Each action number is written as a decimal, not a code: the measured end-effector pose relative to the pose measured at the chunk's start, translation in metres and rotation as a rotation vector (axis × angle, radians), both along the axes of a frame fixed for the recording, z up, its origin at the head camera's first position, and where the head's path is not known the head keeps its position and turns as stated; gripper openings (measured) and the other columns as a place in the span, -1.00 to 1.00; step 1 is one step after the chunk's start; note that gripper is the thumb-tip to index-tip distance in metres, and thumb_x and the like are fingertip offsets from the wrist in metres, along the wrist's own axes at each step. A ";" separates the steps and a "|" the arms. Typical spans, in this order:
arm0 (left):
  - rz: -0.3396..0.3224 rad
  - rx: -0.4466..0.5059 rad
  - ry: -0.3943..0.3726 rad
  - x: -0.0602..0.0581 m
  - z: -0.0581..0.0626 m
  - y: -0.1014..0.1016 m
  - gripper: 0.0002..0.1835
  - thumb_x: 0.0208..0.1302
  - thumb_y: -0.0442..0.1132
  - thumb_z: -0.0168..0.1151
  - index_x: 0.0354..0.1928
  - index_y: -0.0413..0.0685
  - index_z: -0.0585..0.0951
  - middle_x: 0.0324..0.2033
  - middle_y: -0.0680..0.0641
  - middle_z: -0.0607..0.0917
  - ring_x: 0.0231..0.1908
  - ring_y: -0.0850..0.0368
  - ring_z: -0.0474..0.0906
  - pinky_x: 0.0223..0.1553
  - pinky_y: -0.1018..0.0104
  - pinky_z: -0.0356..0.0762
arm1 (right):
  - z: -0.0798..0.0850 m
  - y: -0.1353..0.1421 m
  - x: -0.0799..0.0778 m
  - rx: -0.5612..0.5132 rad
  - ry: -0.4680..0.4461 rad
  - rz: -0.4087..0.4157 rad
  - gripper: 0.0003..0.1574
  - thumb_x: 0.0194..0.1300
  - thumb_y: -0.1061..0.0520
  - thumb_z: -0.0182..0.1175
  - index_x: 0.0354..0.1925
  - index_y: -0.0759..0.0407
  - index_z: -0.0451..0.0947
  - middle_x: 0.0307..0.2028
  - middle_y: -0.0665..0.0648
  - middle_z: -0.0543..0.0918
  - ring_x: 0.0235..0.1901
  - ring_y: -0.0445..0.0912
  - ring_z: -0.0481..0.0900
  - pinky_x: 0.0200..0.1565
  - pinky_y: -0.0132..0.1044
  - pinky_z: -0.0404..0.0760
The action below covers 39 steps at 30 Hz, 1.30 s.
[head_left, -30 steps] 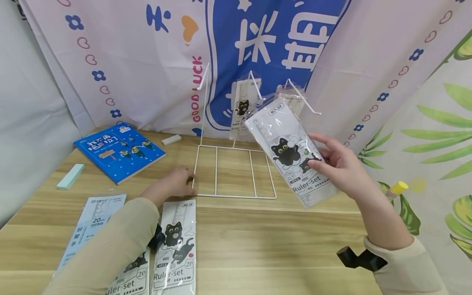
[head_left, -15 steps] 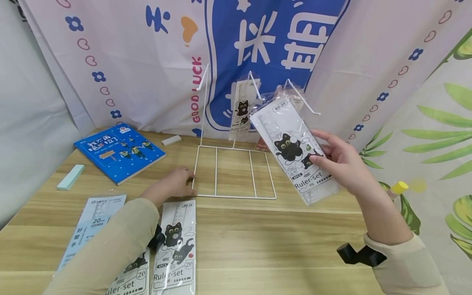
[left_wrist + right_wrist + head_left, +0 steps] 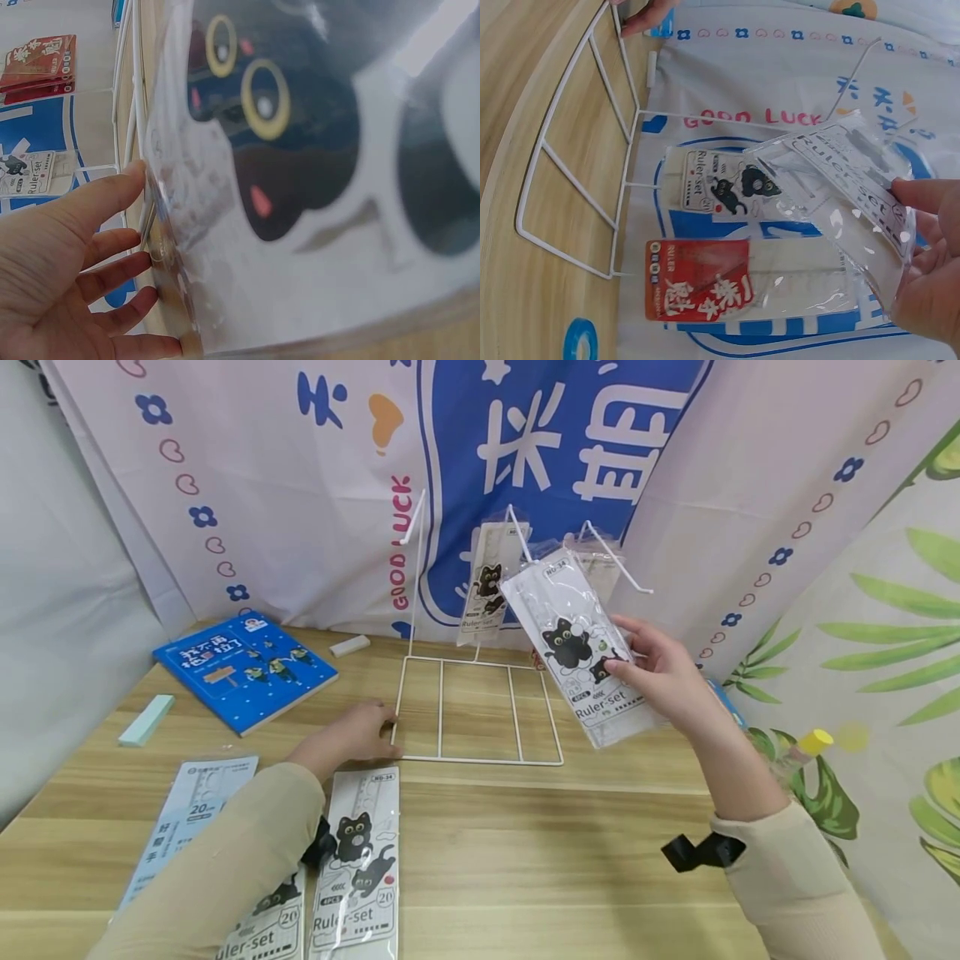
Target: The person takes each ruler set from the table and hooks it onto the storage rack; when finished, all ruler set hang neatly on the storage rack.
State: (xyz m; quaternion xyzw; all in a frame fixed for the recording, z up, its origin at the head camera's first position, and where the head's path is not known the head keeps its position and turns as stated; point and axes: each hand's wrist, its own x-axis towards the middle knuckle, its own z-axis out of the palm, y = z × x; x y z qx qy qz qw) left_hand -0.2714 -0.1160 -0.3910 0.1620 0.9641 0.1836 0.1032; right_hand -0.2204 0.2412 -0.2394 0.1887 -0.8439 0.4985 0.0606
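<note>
Pinches with the right hand (image 3: 663,677) a flat white ruler-set packet printed with black cats (image 3: 558,597) in clear plastic, thumb on the front face, fingers behind. Holds it raised and tilted above the wood-grain table (image 3: 487,860), top edge near the tip of the middle hook (image 3: 520,535) of a white wire rack (image 3: 440,710); cannot tell about any contact with that hook. Rests the left hand (image 3: 348,739) at the left side of the rack's base, fingers spread and slightly bent, tips by the wire, well apart from the right hand. Shows a similar hanging packet (image 3: 486,585) on the middle hook and, on the right hook (image 3: 618,560), a clear packet with a red card (image 3: 697,281). Has just in front of the left hand a cat-printed table packet (image 3: 356,860), beside a half-covered packet (image 3: 262,935) under the beige sleeve (image 3: 217,868), with a light blue ruler packet (image 3: 206,785) farther left. Shows beyond these a bright blue book (image 3: 246,672), a mint-green bar (image 3: 146,720) and a small white block (image 3: 349,646). Includes also, in the right wrist view, a blue ring (image 3: 571,341) on the tabletop.
</note>
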 end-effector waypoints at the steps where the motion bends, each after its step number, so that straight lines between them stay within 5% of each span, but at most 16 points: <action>1: -0.001 0.000 0.001 0.000 0.000 0.000 -0.35 0.00 -0.07 0.36 0.11 -0.28 0.43 0.15 -0.39 0.30 0.15 -0.29 0.21 0.15 -0.10 0.19 | 0.000 -0.001 -0.005 0.002 -0.002 -0.010 -0.31 0.20 0.29 0.13 0.28 0.17 0.18 -0.09 0.35 0.48 -0.32 -0.14 0.61 -0.33 -0.23 0.63; 12: 0.004 0.008 -0.005 0.000 -0.004 -0.001 -0.36 0.00 -0.08 0.36 0.10 -0.25 0.44 0.17 -0.39 0.27 0.17 -0.30 0.18 0.16 -0.11 0.17 | -0.008 -0.016 -0.060 0.023 -0.019 -0.104 -0.28 0.20 0.31 0.10 0.30 0.14 0.13 -0.15 0.35 0.49 -0.36 -0.16 0.58 -0.33 -0.31 0.62; 20: 0.010 -0.013 0.004 0.000 -0.004 0.000 -0.37 -0.01 -0.07 0.36 0.10 -0.23 0.45 0.18 -0.38 0.27 0.17 -0.29 0.18 0.16 -0.11 0.17 | -0.014 -0.025 -0.089 0.056 0.039 -0.175 -0.45 0.15 0.36 0.12 0.12 0.39 0.24 -0.28 0.34 0.51 -0.47 -0.24 0.52 -0.41 -0.45 0.57; 27: -0.005 -0.016 0.020 0.002 0.000 0.002 -0.37 0.00 -0.08 0.36 0.10 -0.26 0.44 0.16 -0.39 0.29 0.16 -0.29 0.20 0.16 -0.10 0.18 | -0.020 -0.029 -0.105 0.009 0.054 -0.184 -0.51 0.12 0.38 0.14 0.03 0.42 0.27 -0.35 0.30 0.52 -0.49 -0.26 0.48 -0.43 -0.49 0.53; 39: -0.012 -0.017 0.022 0.001 0.000 0.000 -0.36 -0.01 -0.08 0.36 0.10 -0.27 0.44 0.15 -0.39 0.30 0.16 -0.28 0.21 0.16 -0.08 0.18 | -0.035 -0.040 -0.118 0.073 0.020 -0.142 -0.53 0.12 0.34 0.17 0.00 0.45 0.31 -0.24 0.43 0.57 -0.46 -0.21 0.51 -0.39 -0.45 0.52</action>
